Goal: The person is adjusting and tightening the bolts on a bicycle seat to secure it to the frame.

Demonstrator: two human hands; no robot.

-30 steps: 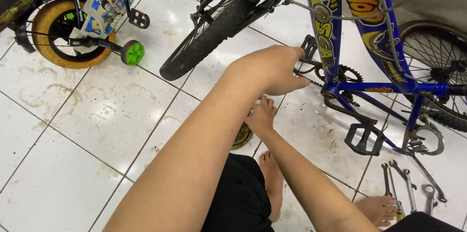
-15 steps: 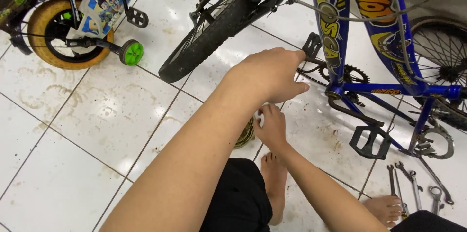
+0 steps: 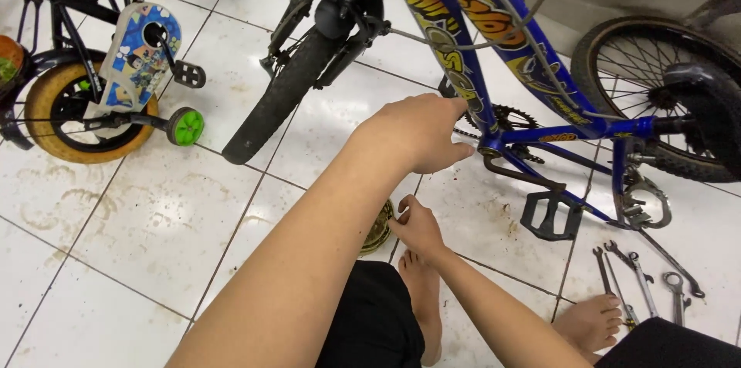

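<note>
The person sits on the white tiled floor (image 3: 116, 229), bare feet forward, facing a blue child's bicycle with yellow and orange lettering on its frame (image 3: 494, 98). The left hand (image 3: 417, 136) is stretched toward the crank area, near the toothed chainring (image 3: 513, 117); its fingers are curled loosely together and whether they touch the frame cannot be told. The right hand (image 3: 417, 227) lies lower, by the bare foot, fingertips pinched on something small beside a round greenish-yellow object on the tile (image 3: 378, 229); what it pinches is too small to make out. Compared with a second ago, the left hand has moved slightly away from the crank arm and the view has shifted, bringing the black flat pedal (image 3: 550, 215) toward the middle. The change suggests a pause between reaches, not a grip on the crank. A row of steel spanners (image 3: 641, 279) lies near the other foot. A smaller bicycle with a yellow tyre and green stabiliser wheel (image 3: 100, 105) stands well apart at left.
</note>
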